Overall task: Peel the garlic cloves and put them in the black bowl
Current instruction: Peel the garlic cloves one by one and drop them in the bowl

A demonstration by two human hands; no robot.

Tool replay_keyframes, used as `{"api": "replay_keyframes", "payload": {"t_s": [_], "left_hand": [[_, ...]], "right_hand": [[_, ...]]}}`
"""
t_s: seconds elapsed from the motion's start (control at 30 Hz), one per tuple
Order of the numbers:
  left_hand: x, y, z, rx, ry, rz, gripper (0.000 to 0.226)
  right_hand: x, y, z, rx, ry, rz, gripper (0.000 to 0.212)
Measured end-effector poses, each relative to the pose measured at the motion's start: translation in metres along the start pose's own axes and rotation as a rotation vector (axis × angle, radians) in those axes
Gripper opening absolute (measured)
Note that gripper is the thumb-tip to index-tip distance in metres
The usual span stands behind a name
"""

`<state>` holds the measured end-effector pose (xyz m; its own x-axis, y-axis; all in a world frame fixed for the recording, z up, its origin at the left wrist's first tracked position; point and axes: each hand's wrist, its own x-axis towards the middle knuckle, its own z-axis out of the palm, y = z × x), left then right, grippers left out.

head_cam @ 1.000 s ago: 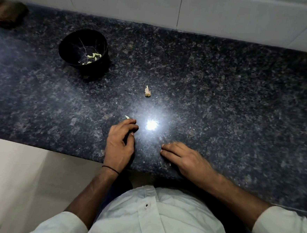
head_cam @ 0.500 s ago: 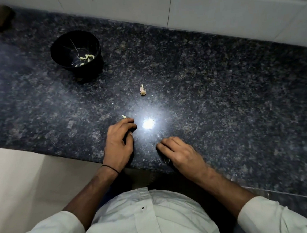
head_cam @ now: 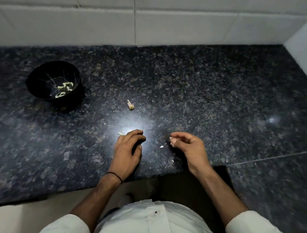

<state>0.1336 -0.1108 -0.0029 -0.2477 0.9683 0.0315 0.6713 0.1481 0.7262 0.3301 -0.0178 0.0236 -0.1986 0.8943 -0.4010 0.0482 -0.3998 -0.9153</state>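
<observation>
Garlic cloves (head_cam: 63,88), a few peeled, are lying in the black bowl (head_cam: 43,76) well out beyond and left of my left hand (head_cam: 126,151), which is resting curled on the counter (head_cam: 204,101), my right hand (head_cam: 190,151) hovering half-curled, though I can't tell whether either is gripping anything, and one papery piece (head_cam: 130,104) ahead of my fingers is looking left to do.

I see the black bowl (head_cam: 40,79) upright at far left, with several pale peeled cloves (head_cam: 64,88) lying in its bottom. 1 tan, unpeeled garlic piece (head_cam: 130,104) lies well apart to its right.
</observation>
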Motion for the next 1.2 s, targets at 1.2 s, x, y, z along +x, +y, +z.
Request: {"api": "replay_keyframes", "payload": {"t_s": [1.2], "left_hand": [[-0.325,0.161,0.181,-0.087,-1.255,0.575,0.029]], "right_hand": [[-0.493,0.231,-0.137,1.055,1.130,-0.021,0.020]]}}
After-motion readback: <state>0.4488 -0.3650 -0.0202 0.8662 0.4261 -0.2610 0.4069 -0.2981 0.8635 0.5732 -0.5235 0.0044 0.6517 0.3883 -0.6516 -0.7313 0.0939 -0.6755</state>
